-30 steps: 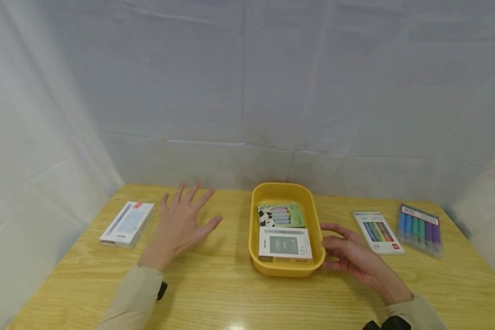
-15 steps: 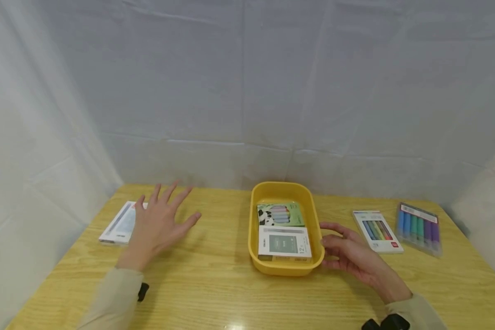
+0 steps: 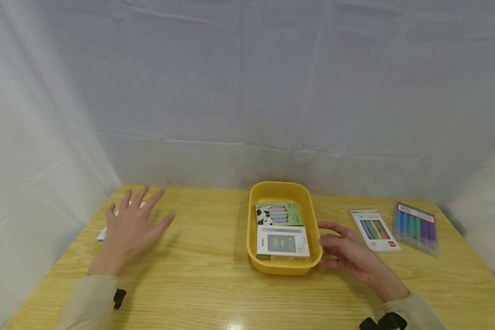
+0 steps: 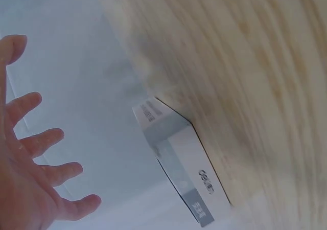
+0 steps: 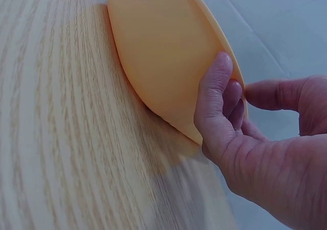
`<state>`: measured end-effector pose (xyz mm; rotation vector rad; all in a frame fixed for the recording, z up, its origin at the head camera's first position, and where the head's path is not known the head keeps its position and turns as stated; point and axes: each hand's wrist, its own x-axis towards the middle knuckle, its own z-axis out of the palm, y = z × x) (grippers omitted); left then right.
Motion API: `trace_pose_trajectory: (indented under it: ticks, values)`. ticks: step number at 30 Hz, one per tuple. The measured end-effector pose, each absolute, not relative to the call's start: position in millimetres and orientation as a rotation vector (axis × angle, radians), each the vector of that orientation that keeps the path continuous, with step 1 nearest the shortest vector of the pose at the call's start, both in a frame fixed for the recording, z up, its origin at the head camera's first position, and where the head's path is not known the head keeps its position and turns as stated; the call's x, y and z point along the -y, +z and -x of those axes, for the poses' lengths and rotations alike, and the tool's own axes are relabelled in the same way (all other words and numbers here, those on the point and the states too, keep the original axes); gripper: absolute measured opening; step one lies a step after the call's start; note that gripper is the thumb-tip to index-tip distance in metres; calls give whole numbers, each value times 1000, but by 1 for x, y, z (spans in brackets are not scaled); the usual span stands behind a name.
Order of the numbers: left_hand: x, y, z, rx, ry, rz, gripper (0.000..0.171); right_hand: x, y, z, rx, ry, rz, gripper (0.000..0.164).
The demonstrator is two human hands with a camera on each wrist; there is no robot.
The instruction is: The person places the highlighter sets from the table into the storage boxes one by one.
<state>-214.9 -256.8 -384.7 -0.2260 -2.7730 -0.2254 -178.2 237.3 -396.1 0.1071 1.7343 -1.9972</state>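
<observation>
My left hand [image 3: 125,229] hovers with spread fingers over a flat white box [image 3: 101,235], hiding most of it in the head view. In the left wrist view, that white-and-grey box [image 4: 186,161] lies on the table, apart from the fingers [image 4: 43,140]. My right hand [image 3: 350,254] holds the right side of a yellow plastic basket [image 3: 252,229]. In the right wrist view, its thumb meets the basket's rim and curled fingers rest against the outer wall [image 5: 158,46]. Inside the basket lie a green panda box [image 3: 286,213] and a white box marked 12 [image 3: 282,240].
To the right lie a white box with coloured sticks in its window [image 3: 375,230] and a clear case of blue, green and purple pens [image 3: 415,228]. A pale curtain [image 3: 247,91] hangs behind the wooden table [image 3: 206,293].
My left hand has moved left, from beside the flat white box to above it, and now covers most of it. My right hand has stayed at the basket.
</observation>
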Motion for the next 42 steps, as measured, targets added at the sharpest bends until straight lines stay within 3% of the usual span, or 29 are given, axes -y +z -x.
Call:
trace_pose_trajectory:
  ticks: [22,35,42]
  values:
    - [309,-396,218,3083,-275,93,83,-238,-397,178,-1742,-1996,-111,63]
    - [316,-399,219,3211,-361,93,68,-239,-396,177,-1730,-2000,-99,63]
    - [310,-395,224,3211,-426,-30,65,-238,-396,177,-1724,-2001,-95,63]
